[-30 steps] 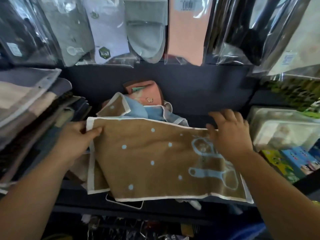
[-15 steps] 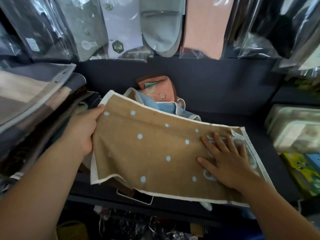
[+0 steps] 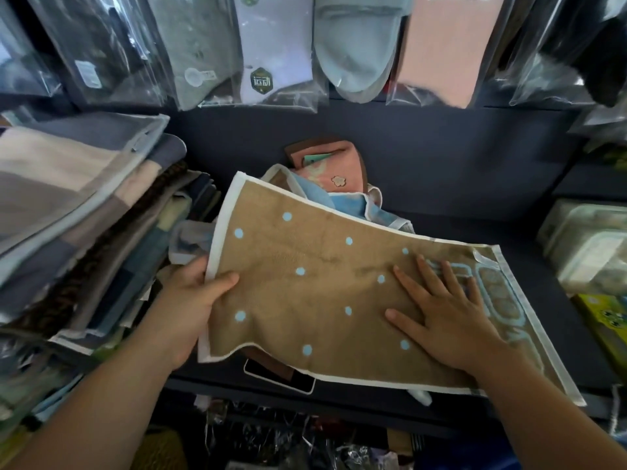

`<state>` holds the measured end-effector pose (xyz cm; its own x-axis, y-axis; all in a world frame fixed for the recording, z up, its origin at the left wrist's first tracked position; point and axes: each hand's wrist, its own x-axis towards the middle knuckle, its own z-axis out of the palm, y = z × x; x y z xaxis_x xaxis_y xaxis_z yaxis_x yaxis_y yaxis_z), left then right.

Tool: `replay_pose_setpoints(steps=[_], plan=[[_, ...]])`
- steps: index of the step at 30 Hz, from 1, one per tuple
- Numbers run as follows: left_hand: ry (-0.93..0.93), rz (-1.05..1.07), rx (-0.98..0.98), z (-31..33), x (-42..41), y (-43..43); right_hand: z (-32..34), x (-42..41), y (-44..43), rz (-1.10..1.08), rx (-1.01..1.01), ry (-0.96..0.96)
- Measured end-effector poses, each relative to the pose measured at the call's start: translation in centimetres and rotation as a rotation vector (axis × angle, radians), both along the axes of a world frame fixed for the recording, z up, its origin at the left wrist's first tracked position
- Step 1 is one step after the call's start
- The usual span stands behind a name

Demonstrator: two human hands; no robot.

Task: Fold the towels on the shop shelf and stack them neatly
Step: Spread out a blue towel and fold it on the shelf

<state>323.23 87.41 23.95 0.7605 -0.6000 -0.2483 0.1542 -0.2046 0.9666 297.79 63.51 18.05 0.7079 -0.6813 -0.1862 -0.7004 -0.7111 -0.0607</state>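
A brown towel (image 3: 315, 293) with pale blue dots and a white border lies spread across the dark shelf (image 3: 441, 184). My left hand (image 3: 190, 300) grips its left edge, thumb on top, lifting that side. My right hand (image 3: 444, 317) rests flat, fingers spread, on the towel's right half beside a blue outlined figure. Behind the brown towel sit a light blue towel (image 3: 346, 201) and a pink towel (image 3: 332, 164), both partly hidden.
A tall stack of folded grey, beige and blue fabrics (image 3: 74, 215) fills the left. Bagged socks and slippers (image 3: 353, 45) hang overhead. Packaged goods (image 3: 590, 245) stand at the right. A phone (image 3: 281, 378) pokes out under the towel at the shelf's front edge.
My left hand slid down the towel's left edge and now pinches it with the thumb on top. My right hand stays pressed flat on the towel's right half.
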Motion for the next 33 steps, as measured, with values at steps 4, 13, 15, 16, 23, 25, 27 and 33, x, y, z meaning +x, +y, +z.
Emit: replay_pose_setpoints(steps=[4, 13, 15, 16, 23, 25, 27, 33], plan=[[0.022, 0.010, -0.061, 1.0, 0.2, 0.2, 0.0, 0.3, 0.4, -0.035, -0.002, 0.013], [-0.029, -0.080, -0.251, 6.6, -1.7, -1.5, -0.1, 1.9, 1.9, -0.068, 0.019, -0.037], [-0.085, -0.115, -0.286, 7.8, -3.3, -2.6, -0.1, 1.8, 1.8, -0.058, 0.046, -0.078], [-0.112, -0.145, -0.306, 8.3, -4.3, -3.4, 0.1, 1.5, 1.7, -0.048, 0.081, -0.130], [-0.201, -0.335, -0.306, 8.6, -12.1, -11.9, 1.6, -6.3, -2.3, -0.274, 0.203, -0.873], [-0.227, -0.363, -0.237, 7.5, -14.9, -14.7, 1.5, -8.8, -3.6, -0.382, 0.254, -0.896], [-0.261, -0.406, -0.141, 5.6, -17.4, -17.2, 1.4, -10.6, -4.3, -0.485, 0.400, -0.942], [-0.466, -0.663, 0.154, -0.8, -22.5, -21.7, 1.3, -11.8, -4.5, -0.567, 0.594, -0.990]])
